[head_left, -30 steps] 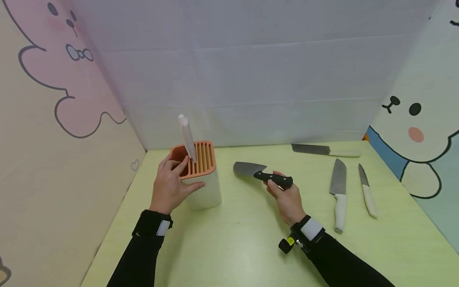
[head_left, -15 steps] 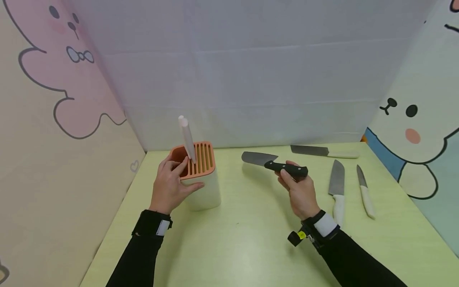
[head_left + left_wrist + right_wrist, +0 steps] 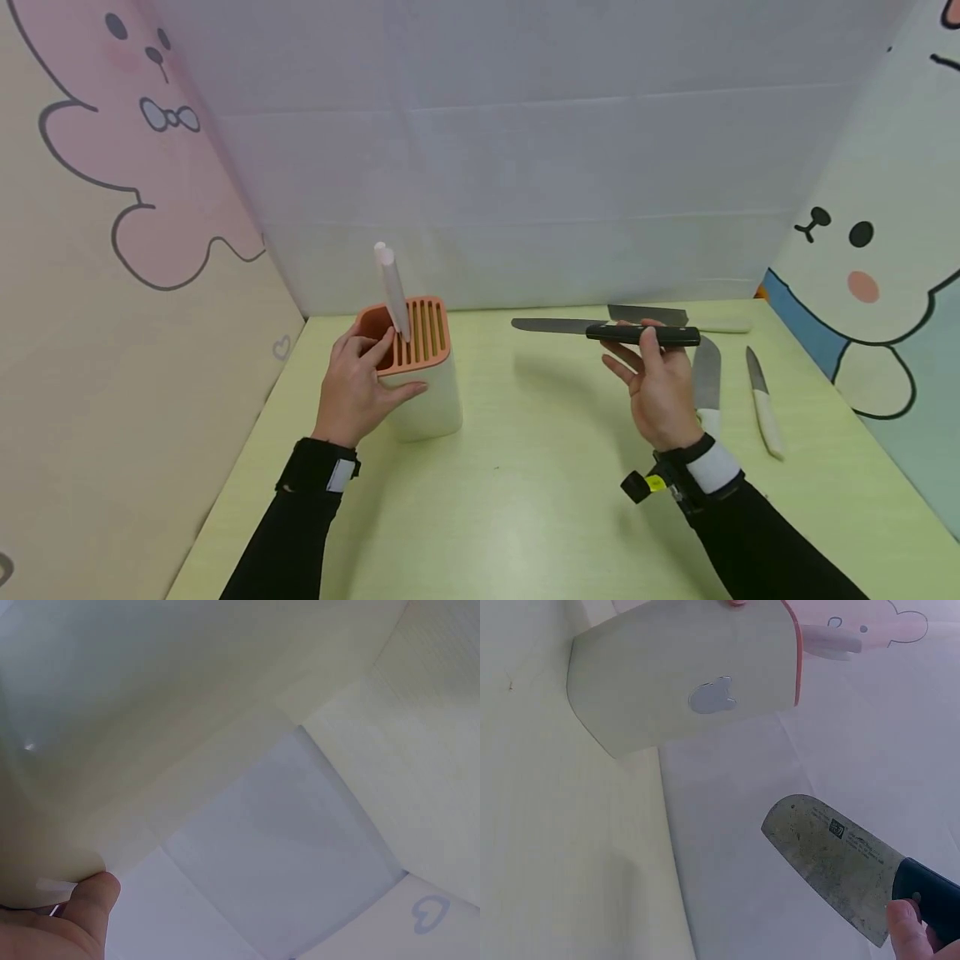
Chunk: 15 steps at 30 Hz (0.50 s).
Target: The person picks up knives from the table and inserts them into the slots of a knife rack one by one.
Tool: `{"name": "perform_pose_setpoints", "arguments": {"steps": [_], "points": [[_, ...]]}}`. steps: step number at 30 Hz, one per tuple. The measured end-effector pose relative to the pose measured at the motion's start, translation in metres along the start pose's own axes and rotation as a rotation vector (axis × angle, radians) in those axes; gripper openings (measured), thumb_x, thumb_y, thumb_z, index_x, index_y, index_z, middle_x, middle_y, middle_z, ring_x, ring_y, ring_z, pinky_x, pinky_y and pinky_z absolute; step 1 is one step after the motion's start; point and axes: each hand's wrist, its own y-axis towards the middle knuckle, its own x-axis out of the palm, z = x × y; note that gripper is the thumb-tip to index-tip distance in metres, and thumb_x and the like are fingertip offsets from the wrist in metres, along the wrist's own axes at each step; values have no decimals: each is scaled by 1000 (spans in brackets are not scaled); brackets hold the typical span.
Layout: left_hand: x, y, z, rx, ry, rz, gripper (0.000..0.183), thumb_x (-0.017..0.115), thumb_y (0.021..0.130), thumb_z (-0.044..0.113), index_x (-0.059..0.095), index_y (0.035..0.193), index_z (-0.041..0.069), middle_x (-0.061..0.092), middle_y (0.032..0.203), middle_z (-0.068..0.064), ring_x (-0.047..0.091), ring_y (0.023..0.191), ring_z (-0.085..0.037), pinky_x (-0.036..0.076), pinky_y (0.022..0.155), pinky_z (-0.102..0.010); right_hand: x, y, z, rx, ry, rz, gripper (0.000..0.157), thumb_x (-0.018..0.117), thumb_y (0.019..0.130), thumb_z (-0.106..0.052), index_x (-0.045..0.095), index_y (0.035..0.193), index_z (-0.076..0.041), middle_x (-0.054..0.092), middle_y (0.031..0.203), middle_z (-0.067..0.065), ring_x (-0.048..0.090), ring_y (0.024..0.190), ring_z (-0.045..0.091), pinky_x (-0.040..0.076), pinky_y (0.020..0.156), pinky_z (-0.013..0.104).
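Observation:
A cream knife block point(image 3: 427, 404) with an orange slotted top point(image 3: 429, 337) stands at the left of the table. My left hand point(image 3: 356, 387) grips its near left rim, fingers over the edge and thumb against the front wall. Two pale handles point(image 3: 395, 292) stick up out of the block. To the right, my right hand point(image 3: 660, 392) holds a kitchen knife by its black handle point(image 3: 645, 335), in the air above the table. Its broad blade point(image 3: 829, 862) points left towards the block and bears dark spots in the right wrist view.
A white-handled cleaver-shaped knife point(image 3: 720, 326) lies at the back right. In front of it lies a wide white-handled knife point(image 3: 707, 383), partly hidden by my right hand. Farther right is a small white-handled knife point(image 3: 765, 408). Walls enclose the table point(image 3: 480, 517).
My right hand has moved right and away from me, carrying the black-handled knife, whose blade has turned nearly edge-on to the head view. My left hand stays on the block.

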Motion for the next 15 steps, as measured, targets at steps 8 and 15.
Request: {"name": "perform_pose_setpoints", "arguments": {"steps": [8, 15], "points": [[-1, 0, 0, -8, -2, -9, 97, 84, 58, 55, 49, 135, 8, 53, 113, -19, 33, 126, -39, 44, 92, -56, 1, 3, -12, 30, 140, -6, 38, 39, 100, -26, 26, 126, -1, 44, 128, 17, 54, 111, 36, 45, 93, 42], [0, 1, 0, -7, 3, -11, 96, 84, 57, 54, 50, 134, 7, 53, 112, -20, 34, 124, -40, 45, 91, -56, 0, 7, -23, 126, 258, -32, 49, 41, 99, -31, 30, 134, 2, 42, 131, 15, 52, 114, 35, 42, 99, 37]]}}
